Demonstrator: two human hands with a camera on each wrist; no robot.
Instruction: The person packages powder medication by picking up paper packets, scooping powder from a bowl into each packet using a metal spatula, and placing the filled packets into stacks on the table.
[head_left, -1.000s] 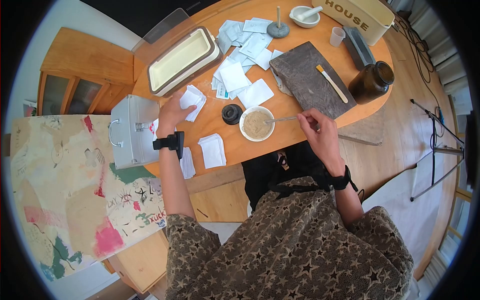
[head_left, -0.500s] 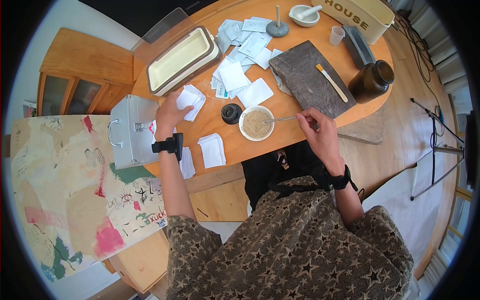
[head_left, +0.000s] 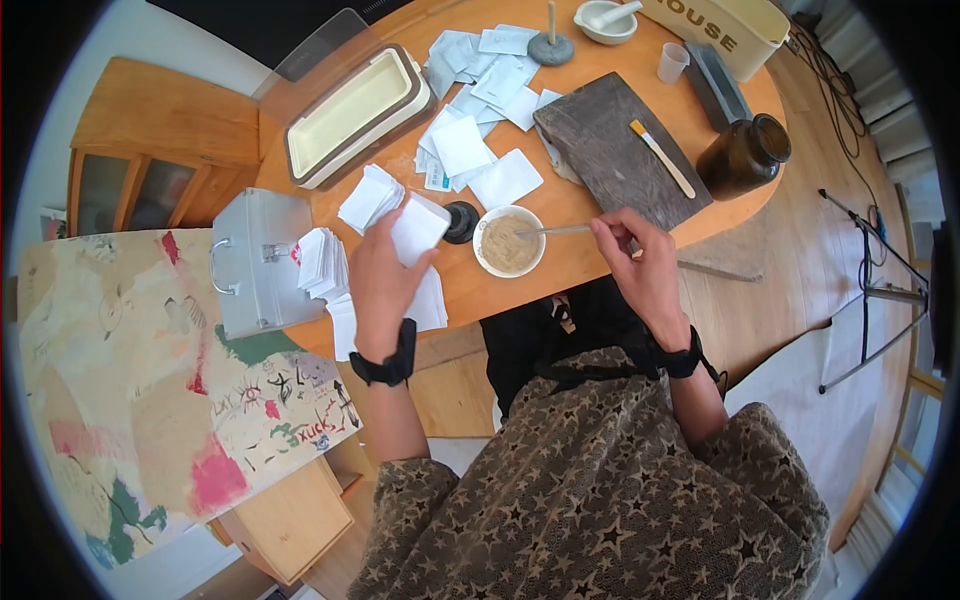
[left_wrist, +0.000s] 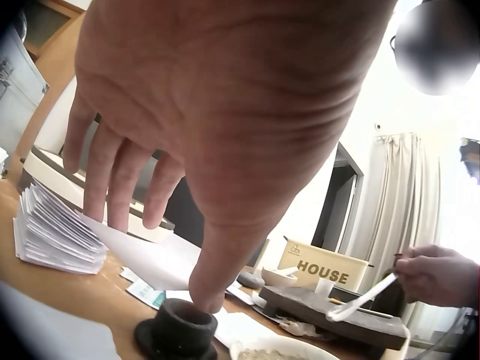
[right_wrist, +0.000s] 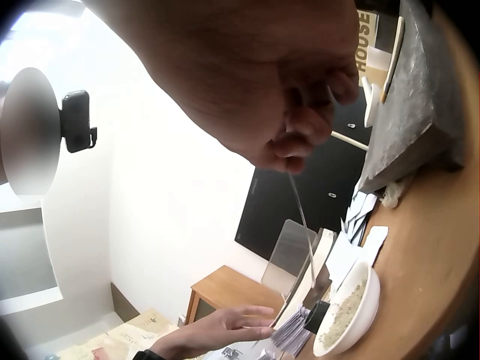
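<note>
My left hand [head_left: 385, 285] holds a white paper square [head_left: 420, 228] by its edges between outstretched fingers and thumb, beside the small black pot [head_left: 461, 222]. The left wrist view has the pot [left_wrist: 180, 326] just below the thumb, with part of the paper [left_wrist: 161, 259] beyond the fingers. With curled fingertips, my right hand [head_left: 645, 265] pinches a thin spoon handle [head_left: 568, 230]. The spoon's far end dips into beige powder in the white bowl [head_left: 484, 262]. In the right wrist view, the handle [right_wrist: 301, 210] slants down from my fingers.
Stacks of white paper [head_left: 371, 198] lie left of the bowl, near a silver case [head_left: 262, 270]. Behind are scattered packets [head_left: 500, 80] and a cream tray [head_left: 350, 120]. A dark slab with a brush [head_left: 668, 166] and a brown jar [head_left: 740, 158] stand at the right.
My left hand has left the upper paper stack and come right and nearer my body, bringing a white square with it. My right hand keeps its pinch on the spoon. The head view has shifted slightly.
</note>
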